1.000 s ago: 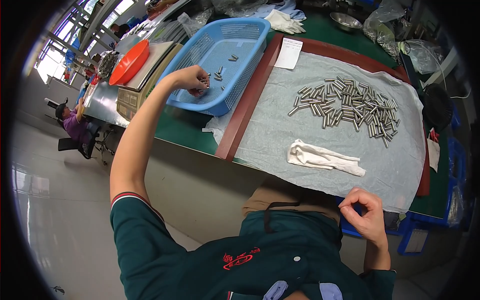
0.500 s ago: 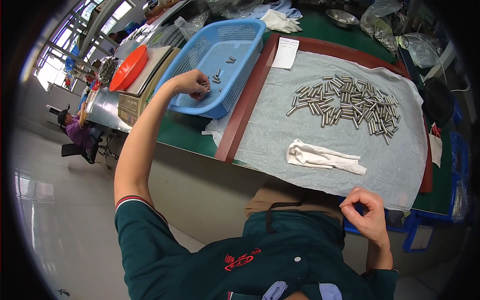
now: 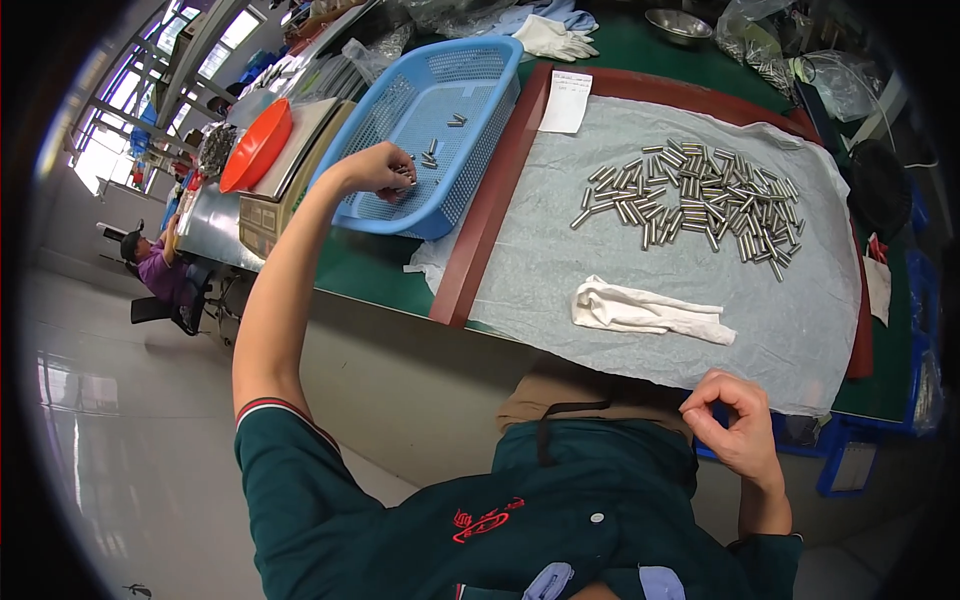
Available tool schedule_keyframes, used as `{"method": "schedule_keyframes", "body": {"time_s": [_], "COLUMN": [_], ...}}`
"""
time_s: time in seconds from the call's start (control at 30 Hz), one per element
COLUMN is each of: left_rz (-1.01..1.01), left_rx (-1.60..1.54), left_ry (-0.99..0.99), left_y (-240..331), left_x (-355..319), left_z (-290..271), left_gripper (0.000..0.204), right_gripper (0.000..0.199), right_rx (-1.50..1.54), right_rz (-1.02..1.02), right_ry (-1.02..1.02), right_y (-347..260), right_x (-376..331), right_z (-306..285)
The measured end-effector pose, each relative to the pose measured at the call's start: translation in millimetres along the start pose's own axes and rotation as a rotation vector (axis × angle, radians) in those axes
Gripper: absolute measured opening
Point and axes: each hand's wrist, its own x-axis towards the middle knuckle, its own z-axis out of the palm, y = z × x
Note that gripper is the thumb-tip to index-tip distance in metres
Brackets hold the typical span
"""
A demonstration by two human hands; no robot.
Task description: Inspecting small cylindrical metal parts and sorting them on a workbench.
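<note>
My left hand (image 3: 385,172) reaches into the near end of a blue plastic basket (image 3: 437,222). Its fingers are curled closed, and small metal glints show between them, like the short metal pins (image 3: 430,158) lying on the basket floor. At the table's near edge, my right hand (image 3: 735,422) is bent into a loop, thumb tip against the fingers; whatever it may hold is hidden. Beyond it, a folded white cloth (image 3: 650,310) lies on a pale sheet (image 3: 560,230). A loose heap of shiny metal pins (image 3: 700,200) covers the sheet's far middle.
A red-brown raised border (image 3: 492,215) separates the basket from the sheet, with a paper slip (image 3: 566,102) on it. Left of the basket is an orange bowl (image 3: 258,145). White gloves (image 3: 553,38) and a metal bowl (image 3: 679,26) lie behind. Another person (image 3: 165,272) sits far left.
The whole view has shifted slightly. My left hand stays in the basket with its fingers closed, and my right hand keeps its curled pose at the table edge.
</note>
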Motion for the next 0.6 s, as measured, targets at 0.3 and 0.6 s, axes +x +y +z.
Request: {"method": "schedule_keyframes", "body": {"time_s": [0.3,0.6], "left_rz": [0.001,0.07], "left_rx": [0.021,-0.055], "left_ry": [0.018,0.084], "left_y": [-3,-21], "left_x": [-8,-29], "left_z": [0,-1], "left_gripper": [0.009,0.01], "right_gripper": [0.005,0.009], "right_rx": [0.004,-0.005], "right_rz": [0.006,0.054], "right_ry": [0.011,0.146], "right_y": [3,-5], "right_x": [0,0], "right_z": [3,-4]}}
